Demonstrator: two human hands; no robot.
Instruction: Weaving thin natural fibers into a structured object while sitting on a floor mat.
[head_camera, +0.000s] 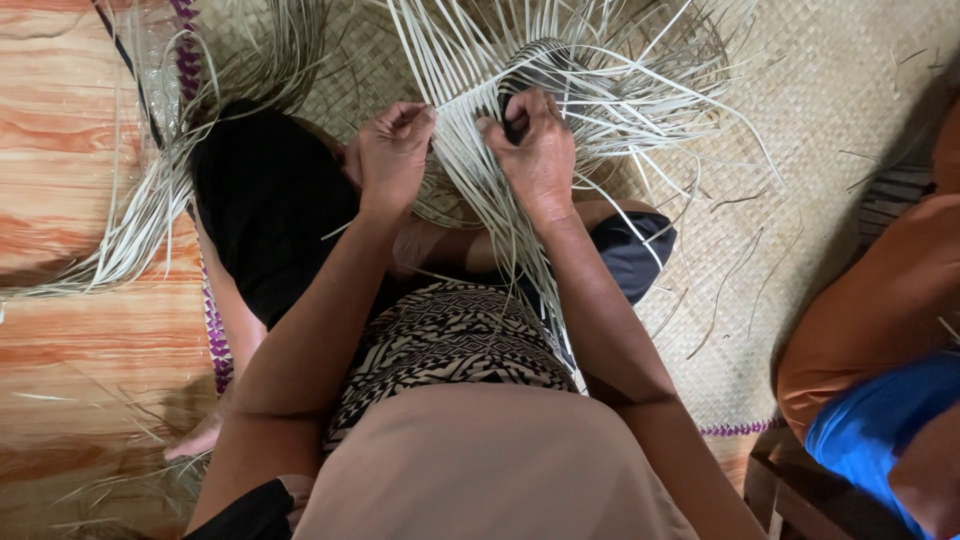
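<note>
Soft warm indoor light, bright on the pale strips (560, 90) far up, dark shadow at the far right edge, floor (70, 130) a bit shiny on the left, near clothes slightly blurry

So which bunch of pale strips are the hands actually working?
The fanned bunch at top centre, pinched by left hand and right hand; the loose bundle lies untouched at left.

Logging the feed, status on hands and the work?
Left hand and right hand both pinching pale weaving strips. Half-woven piece held over lap. Loose strands fan out across woven mat; nothing blocking.
</note>
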